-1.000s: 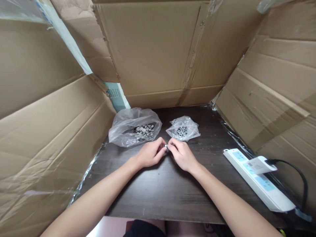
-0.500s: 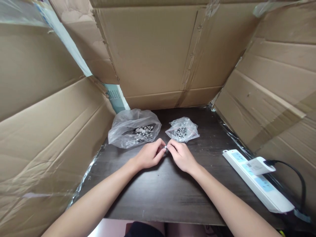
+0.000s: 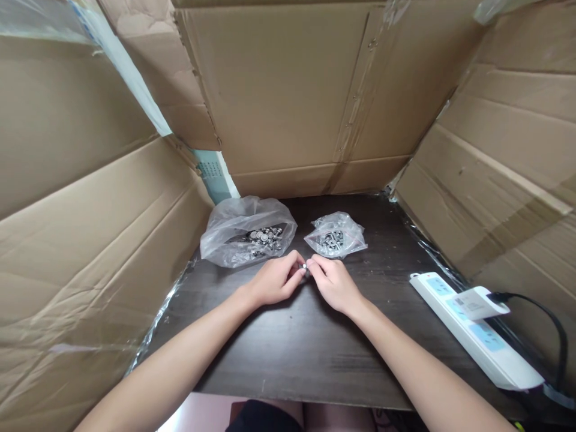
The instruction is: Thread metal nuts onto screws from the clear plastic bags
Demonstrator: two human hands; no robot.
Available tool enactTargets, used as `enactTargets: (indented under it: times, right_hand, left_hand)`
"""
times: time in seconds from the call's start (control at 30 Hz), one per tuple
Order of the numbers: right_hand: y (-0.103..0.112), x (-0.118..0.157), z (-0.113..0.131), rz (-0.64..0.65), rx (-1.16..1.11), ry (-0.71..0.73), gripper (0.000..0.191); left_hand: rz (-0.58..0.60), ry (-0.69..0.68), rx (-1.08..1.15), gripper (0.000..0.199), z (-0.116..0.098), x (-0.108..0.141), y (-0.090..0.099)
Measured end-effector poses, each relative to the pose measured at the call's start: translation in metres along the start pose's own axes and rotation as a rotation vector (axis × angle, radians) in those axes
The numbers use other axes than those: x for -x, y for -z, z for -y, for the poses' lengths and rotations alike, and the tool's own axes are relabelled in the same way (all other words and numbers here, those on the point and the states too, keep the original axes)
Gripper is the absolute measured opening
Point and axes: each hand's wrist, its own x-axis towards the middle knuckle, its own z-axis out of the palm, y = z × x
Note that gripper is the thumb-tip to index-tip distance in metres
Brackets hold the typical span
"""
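Over the middle of the dark table (image 3: 288,348), my left hand (image 3: 279,279) and my right hand (image 3: 333,285) meet at the fingertips. Between them is a small shiny metal piece (image 3: 305,266), pinched by the fingers of both hands; its exact shape is too small to tell. Just beyond my left hand lies an open clear plastic bag (image 3: 225,231) with many round metal pieces (image 3: 264,237) in it. A smaller clear bag (image 3: 353,234) of small metal parts (image 3: 333,240) lies beyond my right hand.
On the right side of the table lies a white power strip (image 3: 477,336) with a white adapter (image 3: 479,303) and a black cable (image 3: 555,324). Cardboard walls (image 3: 292,90) enclose the table at the left, back and right.
The whole view has shifted slightly. Both hands stay together at the small metal piece, which shows at a slightly different angle between the fingertips.
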Motion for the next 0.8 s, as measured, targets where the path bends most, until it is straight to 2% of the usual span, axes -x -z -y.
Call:
enactTargets:
  times: [0.13,0.23,0.4,0.6,0.8]
  right_hand:
    - [0.0018,0.0008,0.0017,-0.008,-0.038,0.013,0.018]
    - [0.0017,0.0012,0.0016,0.007,-0.012,0.008,0.014]
    - [0.0016,0.0009,0.0003,0.030,-0.001,-0.006,0.022]
    - [0.0005,0.0002,-0.0019,0.037,0.028,0.000,0.040]
    - [0.0011,0.0005,-0.0004,0.032,0.014,-0.006,0.039]
  left_hand:
    - [-0.002,0.006,-0.003,0.011,-0.0008,-0.0001,0.0004]
    - [-0.001,0.009,-0.001,0.012,-0.0012,0.0002,0.0007]
    - [0.001,0.003,-0.015,0.010,-0.0009,0.0000,0.0003]
    - [-0.001,-0.001,0.008,0.012,0.0004,0.0000,0.0006]
    - [-0.001,-0.001,0.007,0.014,0.0013,-0.0006,0.0004]
